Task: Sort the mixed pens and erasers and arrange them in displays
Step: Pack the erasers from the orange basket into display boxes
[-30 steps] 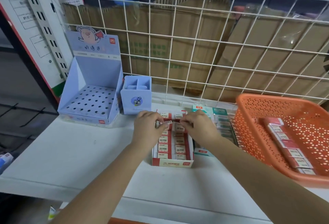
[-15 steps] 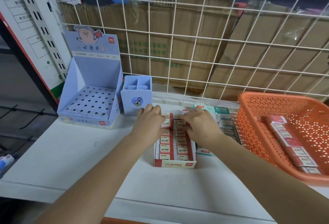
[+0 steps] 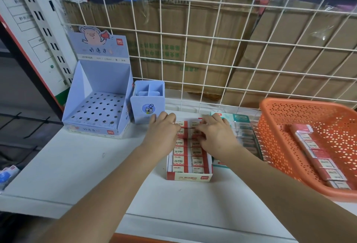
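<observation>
Even soft indoor light, faint shadows, wide-angle bending at edges, slight motion blur.

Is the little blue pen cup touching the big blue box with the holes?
Cannot tell. In the head view the pen cup stands close beside the blue holed display box, their edges overlapping, so neither contact nor gap shows.

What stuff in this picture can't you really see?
- Back rows of the red eraser box: head view, covered by the left hand and right hand.
- Whether either hand pinches an eraser: fingertips are blurred.
- Teal box: partly behind the right arm, label too small.
- Orange basket: right side cut off by the frame edge.
- Blue pen stand: small print unreadable.
</observation>
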